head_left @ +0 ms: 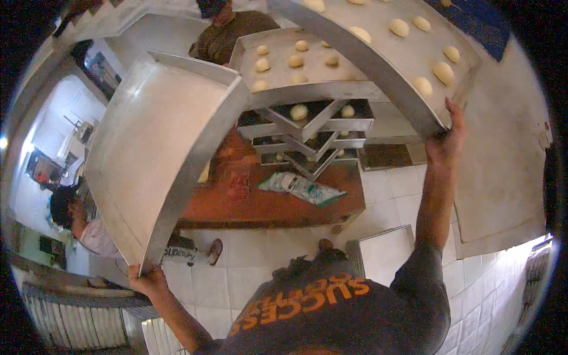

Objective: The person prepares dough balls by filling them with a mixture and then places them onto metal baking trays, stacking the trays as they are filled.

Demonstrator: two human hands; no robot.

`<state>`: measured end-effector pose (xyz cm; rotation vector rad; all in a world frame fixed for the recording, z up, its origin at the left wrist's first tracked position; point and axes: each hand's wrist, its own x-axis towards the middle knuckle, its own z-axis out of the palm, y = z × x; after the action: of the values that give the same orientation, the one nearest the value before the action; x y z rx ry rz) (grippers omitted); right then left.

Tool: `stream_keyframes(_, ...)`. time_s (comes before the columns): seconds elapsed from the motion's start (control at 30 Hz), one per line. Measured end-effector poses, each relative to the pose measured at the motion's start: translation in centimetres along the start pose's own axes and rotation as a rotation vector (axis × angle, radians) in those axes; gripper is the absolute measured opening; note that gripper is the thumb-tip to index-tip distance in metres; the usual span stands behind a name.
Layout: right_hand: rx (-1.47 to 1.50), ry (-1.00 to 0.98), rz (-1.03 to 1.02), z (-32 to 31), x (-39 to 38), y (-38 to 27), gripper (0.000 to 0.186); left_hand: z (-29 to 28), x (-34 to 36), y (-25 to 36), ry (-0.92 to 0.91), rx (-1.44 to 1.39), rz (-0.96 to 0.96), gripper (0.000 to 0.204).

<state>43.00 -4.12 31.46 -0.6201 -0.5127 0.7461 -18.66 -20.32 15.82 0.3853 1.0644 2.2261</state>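
My left hand (149,280) is closed on the near corner of an empty metal baking tray (157,130), which is held up and tilted at the left. On the other side my right hand (447,137) grips the corner of a second baking tray (367,59), raised at the upper right. Pale round dough balls (399,27) are spread over that second tray. Between the two, several trays are stacked crosswise on a reddish-brown table; the top tray (337,90) carries dough balls (296,60) in rows. The far ends of both raised trays are partly cut off or hidden.
A green-and-white plastic bag (302,188) lies on the table (272,210) before the stack. One person (236,35) stands behind the stack, another (97,236) at the left. On the tiled floor rests a tray (387,254). Rows of stacked trays (77,319) line the lower left.
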Motion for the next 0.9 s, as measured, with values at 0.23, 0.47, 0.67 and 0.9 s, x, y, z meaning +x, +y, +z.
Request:
stream_keyframes(0.23, 0.081, -0.221, 0.042, 7.5, -0.4, 9.5, 0.059, -6.1, -2.6, 4.2, 0.15, 0.212, 0.239, 0.036)
stream_keyframes(0.47, 0.061, -0.228, 0.156, 13.0, -1.3, 16.1, 0.072, 3.5, -7.1, 5.3, 0.062, -0.099, 0.209, 0.049)
stream_keyframes(0.67, -0.031, -0.167, 0.322, 11.3, -0.3, 16.7, 0.072, 10.4, -0.9, 2.6, -0.075, -0.074, 0.115, 0.045)
stream_keyframes(0.9, -0.029, -0.608, -0.046, 6.2, 10.0, 9.5, 0.054, 32.0, 7.5, 2.9, -0.413, 0.115, 0.175, 0.034)
